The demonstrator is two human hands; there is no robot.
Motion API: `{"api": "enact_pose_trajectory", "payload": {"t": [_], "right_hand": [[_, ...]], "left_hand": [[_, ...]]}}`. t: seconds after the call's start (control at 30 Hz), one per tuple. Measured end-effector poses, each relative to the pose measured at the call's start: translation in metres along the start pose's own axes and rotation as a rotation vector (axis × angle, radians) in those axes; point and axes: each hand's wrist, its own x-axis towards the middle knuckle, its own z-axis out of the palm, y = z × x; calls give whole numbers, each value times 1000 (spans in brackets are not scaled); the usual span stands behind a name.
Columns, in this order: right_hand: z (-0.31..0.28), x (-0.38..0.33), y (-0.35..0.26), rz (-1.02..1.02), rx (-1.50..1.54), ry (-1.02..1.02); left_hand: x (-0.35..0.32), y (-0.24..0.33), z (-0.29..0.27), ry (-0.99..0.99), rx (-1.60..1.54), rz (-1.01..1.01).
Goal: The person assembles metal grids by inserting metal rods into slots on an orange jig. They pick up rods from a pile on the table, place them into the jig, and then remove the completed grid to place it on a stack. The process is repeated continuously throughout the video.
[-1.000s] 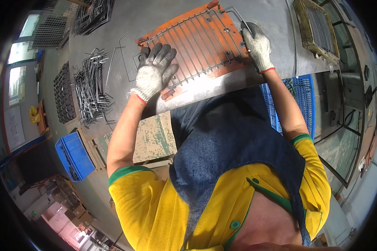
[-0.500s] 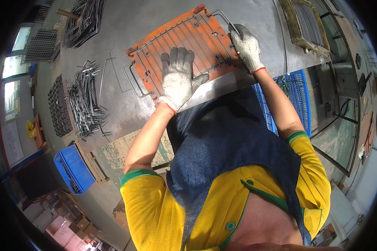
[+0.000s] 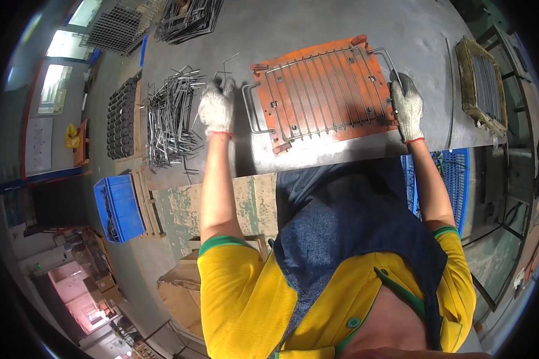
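An orange jig plate [image 3: 308, 99] lies on the metal table, with a wire grill rack [image 3: 323, 84] of several parallel bars on top. A bent wire handle [image 3: 251, 110] sits at the plate's left side. My right hand [image 3: 408, 110], in a grey-white glove, closes on a second bent wire handle [image 3: 384, 55] at the plate's right edge. Left of the plate, my gloved left hand [image 3: 217, 110] is closed over a loose bent wire [image 3: 226, 62], whose ends stick out past the fingers. Its fingertips are partly hidden. Close beside this hand lies a heap of bent wires [image 3: 169, 119].
More wire frames [image 3: 188, 21] are stacked at the far left of the table [image 3: 317, 24]. A wooden-edged tray of rods [image 3: 482, 84] stands at the right. Below the table are a blue bin [image 3: 120, 209] at left and a blue basket [image 3: 452, 185] at right.
My left hand has lifted off the grill rack and moved left to the loose bent wire. My right hand stays at the right handle. The whole view has shifted, with the table appearing further right.
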Motion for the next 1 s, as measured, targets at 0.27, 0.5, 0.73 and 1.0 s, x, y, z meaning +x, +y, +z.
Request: {"api": "enact_pose_trajectory", "payload": {"t": [0.27, 0.5, 0.73, 1.0], "right_hand": [[0, 1, -4, -95, -42, 34], [-1, -2, -1, 20, -22, -23], [-3, -5, -7, 6, 8, -2], [-23, 8, 4, -158, 60, -29]], "left_hand": [[1, -22, 24, -347, 379, 156], [-115, -27, -23, -345, 252, 74], [-206, -23, -55, -269, 194, -151], [-208, 3, -68, -369, -1518, -902]]}}
